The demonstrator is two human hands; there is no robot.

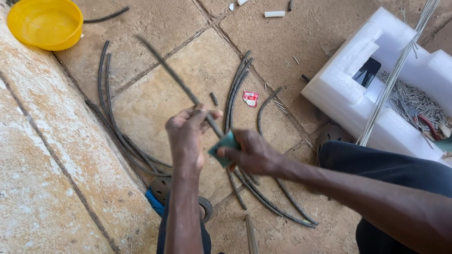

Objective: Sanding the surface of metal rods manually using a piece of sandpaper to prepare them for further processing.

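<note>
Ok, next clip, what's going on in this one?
A person sits over a stone-paved floor, working on a thin dark rod. The left hand holds the rod up at a slant, while the right hand pinches a small green pad folded around its lower part. Curved dark rods lie scattered on the floor below. To the right is a white foam tray holding short metal pins, with a bundle of bright wires leaning across it. A yellow bowl sits at top left.
</note>
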